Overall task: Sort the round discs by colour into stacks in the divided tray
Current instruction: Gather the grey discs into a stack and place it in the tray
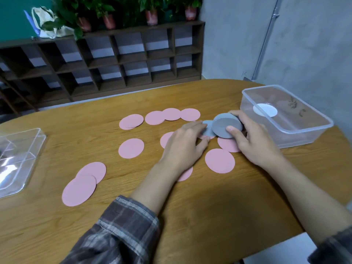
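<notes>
Grey discs point(223, 123), stacked and tilted, sit gripped in the curled right hand point(253, 143) over the worktop point(209, 210) — the left hand point(183, 146), flat on a loose grey disc point(207, 130) beside them, is nearer the divided tray point(39, 131) far left.

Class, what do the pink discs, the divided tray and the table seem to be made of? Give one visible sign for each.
Pink discs: thin matte card or foam, probably; they lie flat, overlapping, without shine. Divided tray: clear hard plastic; the table shows through, edges glint. Table: wood or wood-look laminate; grain lines, soft sheen.
</notes>
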`<state>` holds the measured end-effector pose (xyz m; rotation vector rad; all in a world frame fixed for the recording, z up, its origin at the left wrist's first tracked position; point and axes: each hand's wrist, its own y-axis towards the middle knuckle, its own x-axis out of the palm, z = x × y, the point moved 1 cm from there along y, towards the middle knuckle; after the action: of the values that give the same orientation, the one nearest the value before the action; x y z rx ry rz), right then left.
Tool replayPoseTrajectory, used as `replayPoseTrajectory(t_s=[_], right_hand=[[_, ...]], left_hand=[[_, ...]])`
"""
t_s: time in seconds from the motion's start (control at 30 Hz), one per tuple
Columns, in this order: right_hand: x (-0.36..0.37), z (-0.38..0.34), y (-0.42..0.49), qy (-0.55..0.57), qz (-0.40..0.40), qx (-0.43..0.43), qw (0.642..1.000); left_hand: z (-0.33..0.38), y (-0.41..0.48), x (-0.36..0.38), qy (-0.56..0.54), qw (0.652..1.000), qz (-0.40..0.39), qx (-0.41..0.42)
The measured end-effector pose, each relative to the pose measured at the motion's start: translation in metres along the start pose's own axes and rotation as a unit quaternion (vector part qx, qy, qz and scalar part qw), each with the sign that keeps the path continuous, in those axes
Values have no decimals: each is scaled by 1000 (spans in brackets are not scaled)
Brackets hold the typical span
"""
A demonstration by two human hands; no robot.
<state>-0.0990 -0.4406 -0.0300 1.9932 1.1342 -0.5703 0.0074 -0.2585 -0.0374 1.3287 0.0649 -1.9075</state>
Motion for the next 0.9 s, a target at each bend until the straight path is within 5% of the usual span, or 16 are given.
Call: replayPoseTrajectory(t_s=[0.3, 0.57, 0.9], right_hand=[[5, 5, 4, -5, -14, -6, 1000], [6, 1, 3, -25, -18, -21, 999], [6, -6, 2, -7, -7, -39, 999]], left_hand=[[-2, 0, -3, 49, 998, -5, -39], [-12, -10, -9, 69, 995, 30, 71], [-5, -14, -15, 67, 985, 132, 93]])
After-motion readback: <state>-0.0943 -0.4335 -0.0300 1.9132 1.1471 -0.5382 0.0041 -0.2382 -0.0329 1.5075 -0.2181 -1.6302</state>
